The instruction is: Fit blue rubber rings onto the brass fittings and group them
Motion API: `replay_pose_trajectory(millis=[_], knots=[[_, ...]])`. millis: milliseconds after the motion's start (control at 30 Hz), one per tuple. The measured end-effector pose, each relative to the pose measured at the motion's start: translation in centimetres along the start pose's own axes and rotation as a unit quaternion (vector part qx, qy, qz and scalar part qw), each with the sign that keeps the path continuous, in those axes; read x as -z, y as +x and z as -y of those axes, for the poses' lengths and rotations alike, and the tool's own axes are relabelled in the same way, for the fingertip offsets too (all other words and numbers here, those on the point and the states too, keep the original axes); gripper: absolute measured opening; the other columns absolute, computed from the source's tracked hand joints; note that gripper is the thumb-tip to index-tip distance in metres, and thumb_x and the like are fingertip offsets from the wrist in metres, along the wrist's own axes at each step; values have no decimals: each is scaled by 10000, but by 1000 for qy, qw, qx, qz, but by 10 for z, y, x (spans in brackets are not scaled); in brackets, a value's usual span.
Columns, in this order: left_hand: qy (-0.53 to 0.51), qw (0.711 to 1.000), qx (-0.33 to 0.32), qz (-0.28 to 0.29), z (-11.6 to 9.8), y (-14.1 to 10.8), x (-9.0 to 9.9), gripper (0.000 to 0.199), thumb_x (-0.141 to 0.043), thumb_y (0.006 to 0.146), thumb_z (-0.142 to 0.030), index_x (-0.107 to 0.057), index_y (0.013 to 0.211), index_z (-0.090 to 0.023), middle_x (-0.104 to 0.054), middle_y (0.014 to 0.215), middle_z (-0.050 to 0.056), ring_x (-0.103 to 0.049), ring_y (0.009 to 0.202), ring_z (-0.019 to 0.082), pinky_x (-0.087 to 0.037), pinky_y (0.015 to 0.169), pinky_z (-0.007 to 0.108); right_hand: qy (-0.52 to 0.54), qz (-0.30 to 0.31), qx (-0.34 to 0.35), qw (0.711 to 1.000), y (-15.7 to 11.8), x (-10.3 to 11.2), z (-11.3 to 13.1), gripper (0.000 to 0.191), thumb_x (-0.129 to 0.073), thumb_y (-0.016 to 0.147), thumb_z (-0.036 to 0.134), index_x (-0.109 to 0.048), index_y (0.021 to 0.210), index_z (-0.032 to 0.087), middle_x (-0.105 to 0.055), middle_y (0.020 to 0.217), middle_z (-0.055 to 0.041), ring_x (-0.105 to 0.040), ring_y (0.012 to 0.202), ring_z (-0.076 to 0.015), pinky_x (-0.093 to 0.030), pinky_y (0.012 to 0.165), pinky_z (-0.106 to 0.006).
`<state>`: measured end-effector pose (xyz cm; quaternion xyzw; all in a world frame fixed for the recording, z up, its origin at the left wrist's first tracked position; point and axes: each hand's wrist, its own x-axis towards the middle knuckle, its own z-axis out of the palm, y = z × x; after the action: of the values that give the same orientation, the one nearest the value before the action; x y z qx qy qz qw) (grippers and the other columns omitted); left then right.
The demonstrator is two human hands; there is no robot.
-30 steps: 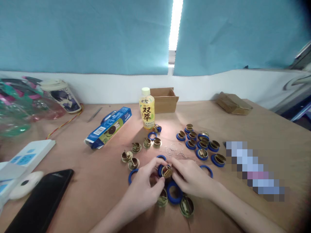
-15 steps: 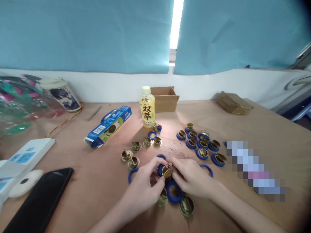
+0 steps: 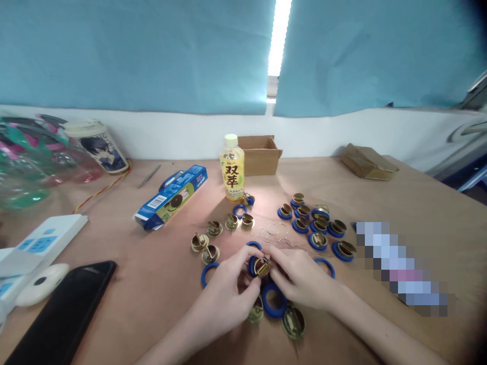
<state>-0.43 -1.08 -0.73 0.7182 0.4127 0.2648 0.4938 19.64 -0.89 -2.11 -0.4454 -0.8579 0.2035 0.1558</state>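
Between thumb and fingers, my left hand point(image 3: 226, 289) grips a round brass fitting with a blue ring point(image 3: 260, 267) around it. My right hand point(image 3: 299, 276) is closed too, its fingertips pinching the fitting's right edge; the exact contact is partly hidden. Just below them lie a loose blue ring point(image 3: 274, 313) and a brass fitting without a ring point(image 3: 293, 322). Another bare fitting point(image 3: 256, 310) is half covered by my left hand. Several bare brass fittings point(image 3: 210, 255) lie to the left. Several with blue rings point(image 3: 317, 241) are grouped at the right, near thin wire rings point(image 3: 281, 233).
A yellow drink bottle point(image 3: 232, 170) stands before a cardboard box point(image 3: 261, 159). At left are a blue carton point(image 3: 171, 197), a black phone point(image 3: 63, 314), a white power strip point(image 3: 49, 235), spray bottles point(image 3: 23, 172) and a cup point(image 3: 102, 152). A brown paper packet point(image 3: 369, 161) lies back right.
The view shifts very slightly. The fitting in my hands has turned a little, while both hands keep nearly the same place and grip.
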Motion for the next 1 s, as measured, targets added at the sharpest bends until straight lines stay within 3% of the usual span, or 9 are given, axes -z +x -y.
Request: replay_pose_trajectory(millis=[1000], knots=[[-3, 1000, -9, -4, -1, -1, 0, 329, -500, 853, -79, -559, 1146, -215, -668, 945, 23, -660, 828, 181, -532, 717, 296, -2, -8, 3, 1000, 0, 1, 1, 160, -407, 921, 175, -529, 1025, 185, -671, 800, -45, -618, 675, -198, -354, 568, -309]])
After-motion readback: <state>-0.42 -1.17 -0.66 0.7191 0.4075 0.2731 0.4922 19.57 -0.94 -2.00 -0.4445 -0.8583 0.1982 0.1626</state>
